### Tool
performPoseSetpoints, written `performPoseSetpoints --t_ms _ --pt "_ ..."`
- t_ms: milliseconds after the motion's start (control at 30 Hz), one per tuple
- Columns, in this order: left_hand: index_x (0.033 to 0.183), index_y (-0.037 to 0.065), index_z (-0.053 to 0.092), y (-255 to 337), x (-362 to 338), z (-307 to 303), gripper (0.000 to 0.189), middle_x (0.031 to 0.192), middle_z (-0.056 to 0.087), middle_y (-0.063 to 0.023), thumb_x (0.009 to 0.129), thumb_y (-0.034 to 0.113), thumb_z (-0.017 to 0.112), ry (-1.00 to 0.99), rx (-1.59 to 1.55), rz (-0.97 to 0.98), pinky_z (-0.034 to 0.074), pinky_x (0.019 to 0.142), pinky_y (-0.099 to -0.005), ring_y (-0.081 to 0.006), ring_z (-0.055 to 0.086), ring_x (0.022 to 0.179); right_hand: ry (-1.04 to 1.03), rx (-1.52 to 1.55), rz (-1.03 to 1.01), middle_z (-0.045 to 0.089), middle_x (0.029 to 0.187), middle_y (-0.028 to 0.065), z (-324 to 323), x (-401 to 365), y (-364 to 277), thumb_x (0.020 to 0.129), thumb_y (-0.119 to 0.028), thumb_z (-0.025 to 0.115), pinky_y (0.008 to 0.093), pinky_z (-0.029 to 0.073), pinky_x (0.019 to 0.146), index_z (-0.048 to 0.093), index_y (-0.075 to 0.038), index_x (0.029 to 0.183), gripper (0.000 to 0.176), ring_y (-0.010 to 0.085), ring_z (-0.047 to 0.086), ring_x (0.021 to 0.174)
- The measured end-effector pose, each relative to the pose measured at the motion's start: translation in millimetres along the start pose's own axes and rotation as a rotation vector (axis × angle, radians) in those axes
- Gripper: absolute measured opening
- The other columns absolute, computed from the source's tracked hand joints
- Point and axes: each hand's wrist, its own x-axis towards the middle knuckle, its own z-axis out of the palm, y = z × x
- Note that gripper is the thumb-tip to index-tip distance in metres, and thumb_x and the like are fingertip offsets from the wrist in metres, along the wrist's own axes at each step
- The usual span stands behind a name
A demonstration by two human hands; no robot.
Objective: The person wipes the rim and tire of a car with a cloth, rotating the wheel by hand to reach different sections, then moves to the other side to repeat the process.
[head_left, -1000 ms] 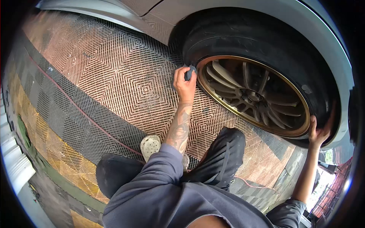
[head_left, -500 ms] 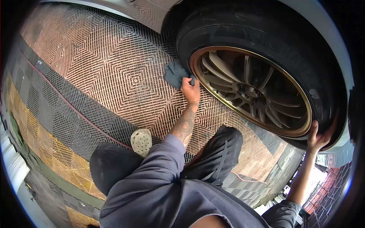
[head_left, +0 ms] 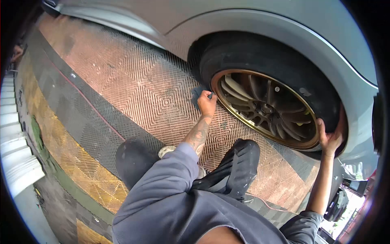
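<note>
My left hand is closed on a dark blue-grey cloth, at the left edge of the wheel's bronze rim. Part of the cloth hangs out past my fingers on the left; the rest is hidden in my grip. On the other side of the wheel, my right hand grips the black tire. Its thumb lies on the sidewall while the other fingers reach behind the tread, partly hidden. Thin bronze spokes run out from the hub.
A silver car fender arches over the tire. Ribbed floor tiles lie below, crossed by a thin reddish hose on the left. My bent knees are close to the wheel. White stacked pieces stand at the far left.
My view has pulled back, showing more fender. The pale patch on the tire sits higher relative to the hub, so the wheel appears turned slightly. Less cloth shows beside my left hand.
</note>
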Motion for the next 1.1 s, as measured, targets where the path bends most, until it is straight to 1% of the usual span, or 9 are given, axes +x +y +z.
performPoseSetpoints --t_ms 67,267,367,467,767,833,933,1000,1100 --pt "0.082 -0.002 0.063 26 18 -18 0.021 0.069 0.065 -0.0157 0.072 0.013 0.075 -0.031 0.126 0.004 0.048 0.056 -0.0373 -0.0262 0.062 0.057 0.037 -0.09 0.01 0.062 0.115 0.0252 0 -3 0 0.07 -0.038 0.083 0.0391 0.047 0.094 0.055 0.008 0.123 0.075 0.0353 0.062 0.107" --pt "0.078 0.001 0.061 107 55 -56 0.018 0.073 0.064 -0.0163 0.068 0.008 0.074 -0.023 0.141 0.235 0.05 0.06 -0.0402 -0.0341 0.064 0.067 0.048 -0.11 0.031 0.064 0.113 0.0189 0 -4 1 0.067 -0.045 0.082 0.0395 0.049 0.089 0.06 0.001 0.121 0.074 0.0333 0.063 0.103" --pt "0.075 0.001 0.061 155 65 -63 0.016 0.067 0.063 -0.0135 0.069 0.007 0.075 0.085 0.079 0.558 0.046 0.052 -0.0338 -0.0241 0.058 0.054 0.06 -0.159 0.06 0.065 0.111 0.0163 -1 -3 -5 0.068 -0.053 0.077 0.0396 0.05 0.085 0.061 -0.003 0.12 0.073 0.0347 0.063 0.099" --pt "0.074 0.003 0.058 221 54 -73 0.016 0.074 0.064 -0.0143 0.068 0.006 0.073 0.012 0.018 0.583 0.051 0.06 -0.0394 -0.0332 0.064 0.067 0.082 -0.218 0.053 0.065 0.109 0.0149 -6 0 -9 0.07 -0.058 0.073 0.0404 0.05 0.083 0.062 -0.005 0.119 0.072 0.0349 0.063 0.096" --pt "0.075 0.002 0.058 339 -20 -30 0.016 0.074 0.063 -0.0125 0.068 0.003 0.072 -0.157 -0.272 0.844 0.051 0.058 -0.0366 -0.0293 0.063 0.064 0.155 -0.205 -0.012 0.064 0.111 0.0117 -8 1 -10 0.071 -0.056 0.071 0.0402 0.049 0.085 0.062 -0.01 0.121 0.069 0.0313 0.061 0.099" --pt "0.076 0.002 0.06 345 -26 -27 0.015 0.073 0.065 -0.009 0.071 0.004 0.074 -0.183 -0.37 0.709 0.048 0.054 -0.0286 -0.0158 0.06 0.058 0.194 -0.21 -0.025 0.063 0.113 0.0113 -3 2 -6 0.071 -0.056 0.07 0.0401 0.049 0.086 0.061 -0.011 0.122 0.069 0.0306 0.061 0.1" --pt "0.085 -0.001 0.058 361 -54 -40 0.016 0.074 0.064 -0.0046 0.08 0.005 0.072 -0.501 -0.482 0.565 0.048 0.057 -0.0254 -0.0081 0.058 0.063 0.169 -0.253 0.022 0.062 0.115 0.0125 1 -14 -17 0.071 -0.049 0.073 0.0412 0.048 0.088 0.06 -0.008 0.123 0.067 0.0325 0.059 0.103" --pt "0.094 -0.002 0.055 371 -54 -46 0.017 0.089 0.066 -0.0086 0.082 0.0 0.067 -0.581 -0.607 0.538 0.051 0.071 -0.0247 -0.0104 0.061 0.078 0.546 -0.024 0.063 0.059 0.115 0.0168 8 -29 -52 0.071 -0.036 0.074 0.042 0.047 0.089 0.058 -0.004 0.121 0.062 0.0351 0.057 0.105" --pt "0.096 -0.001 0.055 372 -60 -58 0.019 0.098 0.065 -0.0111 0.08 -0.003 0.066 -1.018 -0.574 0.52 0.051 0.082 -0.0296 -0.0147 0.062 0.091 0.441 0.591 0.466 0.057 0.112 0.0212 26 -82 -145 0.069 -0.019 0.07 0.0408 0.046 0.089 0.055 0.001 0.119 0.056 0.0338 0.057 0.104"
